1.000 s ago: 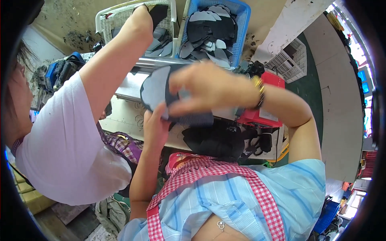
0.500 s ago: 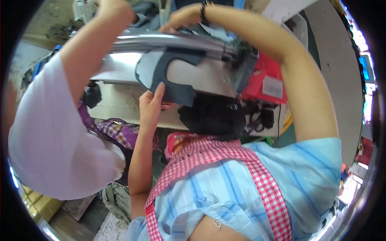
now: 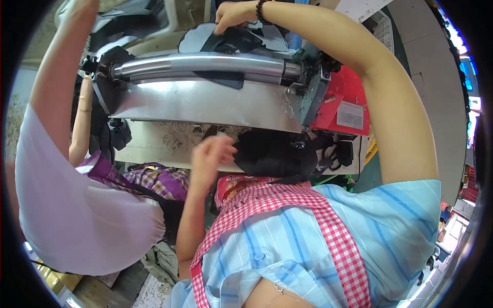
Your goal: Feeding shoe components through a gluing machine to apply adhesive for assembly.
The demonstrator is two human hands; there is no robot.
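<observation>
A U-shaped dark grey cut piece, like a shoe-upper part, lies through the metal roller (image 3: 205, 62) of a machine. Its dark end (image 3: 226, 79) sticks out on the near side, over the steel plate (image 3: 205, 100). Beyond the roller, a pale grey and dark sheet piece (image 3: 197, 38) shows, probably the same one. My right hand (image 3: 233, 15) pinches its edge there between thumb and fingers. Nearer to me, my left hand (image 3: 211, 154) hovers before the plate's front edge, blurred, fingers loosely curled, with nothing visible in it.
At left a co-worker in a white sleeve (image 3: 87, 205) reaches a blurred forearm (image 3: 64, 66) past the machine. A red housing (image 3: 341, 102) stands at the roller's right end. Black material (image 3: 275, 154) lies on the bench before the plate; loose scraps (image 3: 177, 138) lie beside it.
My left hand has let go of the grey piece and drawn back toward me. The piece has moved away through the roller. My right hand now grips material beyond it. The co-worker's arm has swung left.
</observation>
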